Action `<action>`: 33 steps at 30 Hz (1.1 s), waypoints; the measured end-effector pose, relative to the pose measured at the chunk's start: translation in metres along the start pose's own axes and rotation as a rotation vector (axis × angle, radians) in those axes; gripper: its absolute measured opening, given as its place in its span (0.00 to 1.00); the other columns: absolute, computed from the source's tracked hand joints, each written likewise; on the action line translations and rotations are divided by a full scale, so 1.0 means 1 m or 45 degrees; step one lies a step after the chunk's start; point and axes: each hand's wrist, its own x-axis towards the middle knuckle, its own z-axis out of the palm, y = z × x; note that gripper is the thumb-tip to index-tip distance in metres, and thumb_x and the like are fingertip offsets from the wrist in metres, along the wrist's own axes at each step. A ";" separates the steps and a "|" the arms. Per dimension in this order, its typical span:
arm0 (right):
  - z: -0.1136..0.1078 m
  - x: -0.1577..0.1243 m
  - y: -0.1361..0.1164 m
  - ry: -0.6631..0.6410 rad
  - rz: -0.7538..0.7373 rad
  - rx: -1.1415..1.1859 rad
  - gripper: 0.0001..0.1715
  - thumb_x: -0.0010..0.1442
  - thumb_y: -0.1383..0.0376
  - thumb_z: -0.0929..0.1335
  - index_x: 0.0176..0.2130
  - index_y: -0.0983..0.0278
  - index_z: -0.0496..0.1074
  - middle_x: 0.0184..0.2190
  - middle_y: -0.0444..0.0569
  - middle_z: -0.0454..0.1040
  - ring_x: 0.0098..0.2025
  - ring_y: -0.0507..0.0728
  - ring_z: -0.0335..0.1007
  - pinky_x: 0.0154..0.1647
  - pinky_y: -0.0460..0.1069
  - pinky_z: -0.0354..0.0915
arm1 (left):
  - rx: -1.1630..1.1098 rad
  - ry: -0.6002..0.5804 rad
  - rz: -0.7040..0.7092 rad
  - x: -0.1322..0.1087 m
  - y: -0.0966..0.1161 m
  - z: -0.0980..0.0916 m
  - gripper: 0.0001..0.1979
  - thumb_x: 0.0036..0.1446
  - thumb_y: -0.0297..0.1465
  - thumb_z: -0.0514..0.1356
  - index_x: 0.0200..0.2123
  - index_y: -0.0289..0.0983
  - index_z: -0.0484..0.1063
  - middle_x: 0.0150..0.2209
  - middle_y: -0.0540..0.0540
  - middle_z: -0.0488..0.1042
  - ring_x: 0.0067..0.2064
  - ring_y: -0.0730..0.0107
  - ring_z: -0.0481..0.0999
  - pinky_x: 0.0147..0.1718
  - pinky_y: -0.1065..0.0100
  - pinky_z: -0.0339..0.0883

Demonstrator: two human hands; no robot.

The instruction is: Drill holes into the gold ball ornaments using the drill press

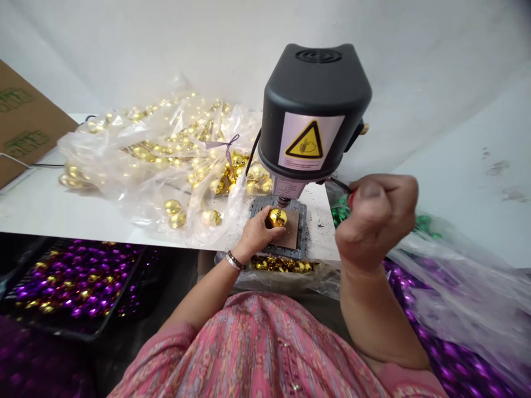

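Observation:
A shiny gold ball ornament with dark specks on top sits under the spindle of a black bench drill press. My left hand is closed round its left side and steadies it on a brown board, which lies on the machine's grey base plate. Raised at the right, my right hand is wrapped round the drill press lever, whose red end shows at the thumb. Whether the bit touches the ball cannot be made out.
Clear plastic bags full of gold balls cover the left of the white table. A cardboard box stands at far left. Below are a black crate of purple and gold balls, gold balls under the table edge, and bagged purple ones at right.

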 end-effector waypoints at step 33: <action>0.005 0.000 -0.005 0.087 0.273 0.052 0.27 0.60 0.43 0.62 0.27 0.62 0.68 0.22 0.43 0.68 0.21 0.50 0.63 0.27 0.53 0.61 | 0.101 0.166 0.046 -0.066 -0.034 -0.075 0.14 0.62 0.31 0.56 0.48 0.38 0.77 0.43 0.42 0.81 0.38 0.68 0.80 0.44 0.64 0.74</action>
